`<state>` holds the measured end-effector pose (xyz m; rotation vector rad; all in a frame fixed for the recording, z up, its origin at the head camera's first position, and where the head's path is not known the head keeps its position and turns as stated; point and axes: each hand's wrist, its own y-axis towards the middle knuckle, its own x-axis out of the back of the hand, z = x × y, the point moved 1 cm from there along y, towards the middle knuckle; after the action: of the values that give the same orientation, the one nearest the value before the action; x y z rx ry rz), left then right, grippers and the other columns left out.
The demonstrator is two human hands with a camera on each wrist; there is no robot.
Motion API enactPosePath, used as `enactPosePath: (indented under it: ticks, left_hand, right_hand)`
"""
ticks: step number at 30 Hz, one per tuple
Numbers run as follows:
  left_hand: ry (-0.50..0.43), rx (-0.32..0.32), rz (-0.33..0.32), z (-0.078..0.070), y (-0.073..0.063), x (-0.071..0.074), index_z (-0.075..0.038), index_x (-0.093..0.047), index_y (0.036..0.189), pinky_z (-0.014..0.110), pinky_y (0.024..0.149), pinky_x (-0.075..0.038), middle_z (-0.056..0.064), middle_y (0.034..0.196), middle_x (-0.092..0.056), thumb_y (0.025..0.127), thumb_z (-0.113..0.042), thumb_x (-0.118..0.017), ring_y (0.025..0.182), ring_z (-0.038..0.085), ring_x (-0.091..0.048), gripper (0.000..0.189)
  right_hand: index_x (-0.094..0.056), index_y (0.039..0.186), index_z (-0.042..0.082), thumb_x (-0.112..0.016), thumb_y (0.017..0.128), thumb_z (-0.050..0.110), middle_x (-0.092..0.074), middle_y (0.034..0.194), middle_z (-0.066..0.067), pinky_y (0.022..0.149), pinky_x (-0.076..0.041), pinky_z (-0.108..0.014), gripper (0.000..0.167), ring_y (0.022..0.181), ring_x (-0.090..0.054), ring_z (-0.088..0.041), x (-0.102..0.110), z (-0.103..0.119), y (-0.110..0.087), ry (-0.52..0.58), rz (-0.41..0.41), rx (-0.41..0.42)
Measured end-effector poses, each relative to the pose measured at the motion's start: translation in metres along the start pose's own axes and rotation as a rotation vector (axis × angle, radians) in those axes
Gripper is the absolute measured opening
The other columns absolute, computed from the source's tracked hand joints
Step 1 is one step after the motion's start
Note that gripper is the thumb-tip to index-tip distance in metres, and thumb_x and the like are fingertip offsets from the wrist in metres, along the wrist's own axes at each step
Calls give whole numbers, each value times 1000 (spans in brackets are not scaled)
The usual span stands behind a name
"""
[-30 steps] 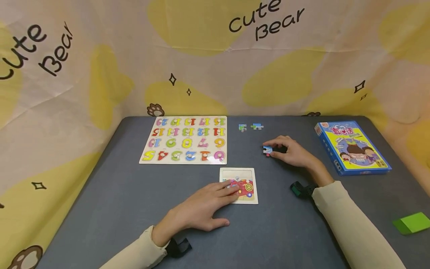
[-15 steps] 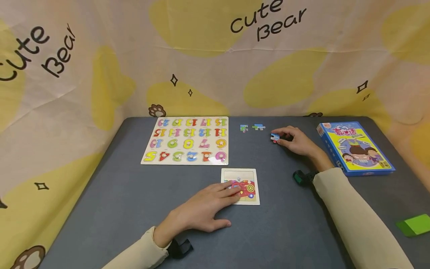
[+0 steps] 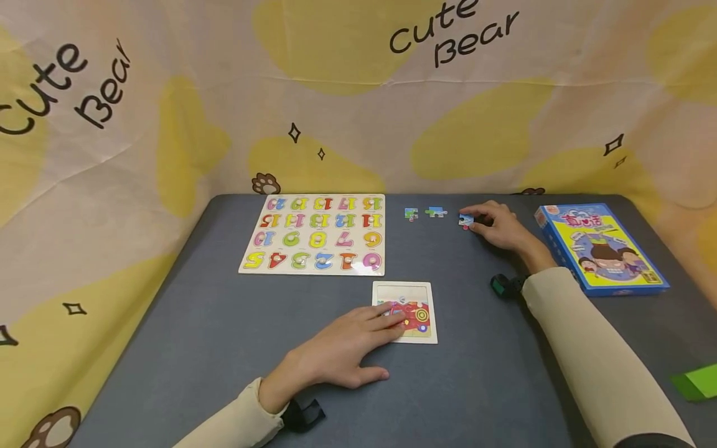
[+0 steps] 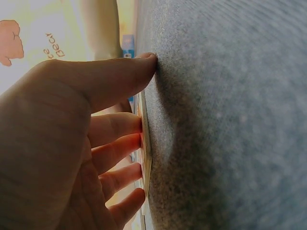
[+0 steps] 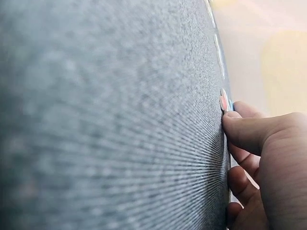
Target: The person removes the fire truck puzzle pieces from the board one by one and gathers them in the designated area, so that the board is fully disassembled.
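Observation:
My right hand (image 3: 500, 228) pinches a small blue jigsaw piece (image 3: 465, 221) between thumb and fingers, down at the tabletop near its far edge. In the right wrist view the piece (image 5: 224, 101) shows edge-on at the thumb tip. Left of it lie two loose jigsaw pieces, one blue and green (image 3: 435, 212), the other mostly green (image 3: 411, 214). My left hand (image 3: 347, 348) rests with extended fingers on a framed jigsaw puzzle (image 3: 417, 336) showing a red vehicle, partly covered by the fingers. In the left wrist view the fingertips press the puzzle's edge (image 4: 147, 163).
A number puzzle board (image 3: 313, 235) lies at the back left. On the right is a blue and yellow game box (image 3: 605, 249), with a green block (image 3: 697, 381) nearer me. A printed cloth (image 3: 336, 93) hangs behind the table.
My right hand has carried the blue jigsaw piece away from me and slightly right, to a spot beside the two loose pieces. The left hand stays on the framed puzzle.

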<state>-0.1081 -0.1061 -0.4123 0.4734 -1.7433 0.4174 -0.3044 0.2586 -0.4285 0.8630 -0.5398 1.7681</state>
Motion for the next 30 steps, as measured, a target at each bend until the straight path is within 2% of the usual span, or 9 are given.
enactPosePath:
  ticks: [15, 18, 21, 25, 30]
  left_hand:
    - [-13, 0, -6, 0, -1, -1, -16, -48, 153, 41, 122, -32, -1, 165, -37, 93, -48, -68, 157, 23, -27, 71]
    - [-15, -2, -11, 0, -1, -2, -15, -48, 153, 42, 121, -33, -1, 165, -38, 93, -47, -69, 156, 24, -28, 71]
    - [-17, -4, -14, 1, 0, -3, -15, -48, 153, 42, 121, -33, 0, 165, -39, 93, -48, -69, 156, 24, -28, 71]
    - [-12, -8, -19, 1, 0, -3, -15, -48, 153, 41, 121, -34, 0, 164, -39, 93, -48, -68, 156, 24, -28, 72]
    - [-9, -6, -14, 0, 0, -2, -15, -48, 153, 41, 121, -33, -1, 165, -38, 93, -48, -68, 157, 23, -27, 72]
  right_hand:
    - [-55, 145, 9, -50, 106, 12, -48, 134, -26, 97, -14, -61, 40, 119, -35, -42, 1, -1, 13, 27, 28, -45]
    - [-54, 146, 8, -52, 106, 15, -49, 135, -26, 99, -14, -63, 41, 117, -36, -42, 0, -3, 10, 65, 3, -46]
    - [-56, 144, 7, -60, 103, 20, -50, 133, -25, 99, -15, -63, 44, 114, -38, -41, -2, -5, 8, 88, -50, -46]
    - [-60, 139, 5, -70, 96, 26, -51, 130, -24, 94, -16, -60, 48, 110, -37, -40, -5, -5, 6, 51, -117, -55]
    - [-63, 135, 4, -71, 95, 28, -51, 127, -25, 91, -15, -59, 47, 109, -34, -39, -7, -4, 6, -3, -144, -76]
